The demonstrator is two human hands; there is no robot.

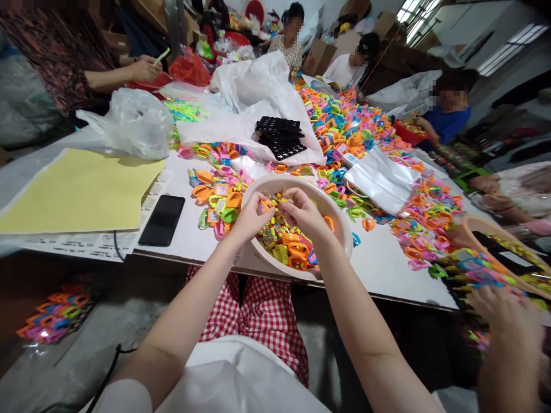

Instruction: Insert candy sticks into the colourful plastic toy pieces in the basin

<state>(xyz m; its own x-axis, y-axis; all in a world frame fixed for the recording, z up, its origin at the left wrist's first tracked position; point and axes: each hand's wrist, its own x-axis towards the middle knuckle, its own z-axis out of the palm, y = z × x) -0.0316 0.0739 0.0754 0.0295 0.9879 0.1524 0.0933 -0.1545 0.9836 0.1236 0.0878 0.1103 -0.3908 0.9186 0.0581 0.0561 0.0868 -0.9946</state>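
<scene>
My left hand (pixel 255 215) is above a pale round basin (pixel 346 232), its thumb and fingers pinched on a small orange plastic piece (pixel 267 205). Facing it over the same basin, my right hand (pixel 305 213) has its fingertips pressed together; whatever they hold is too small to make out. Inside the basin lie small yellow-green pieces (pixel 275 232) and larger orange looped plastic pieces (pixel 297 248). More looped pieces (pixel 219 201) in orange, pink, green and blue are heaped just left of the rim.
A black phone (pixel 162 220) and a yellow sheet (pixel 81 189) lie at the left. Black slotted trays (pixel 280 137) rest on white plastic beyond the basin. A large colourful pile (pixel 344 123) stretches to the right. Several co-workers sit around; one's blurred hand (pixel 508 315) is close at right.
</scene>
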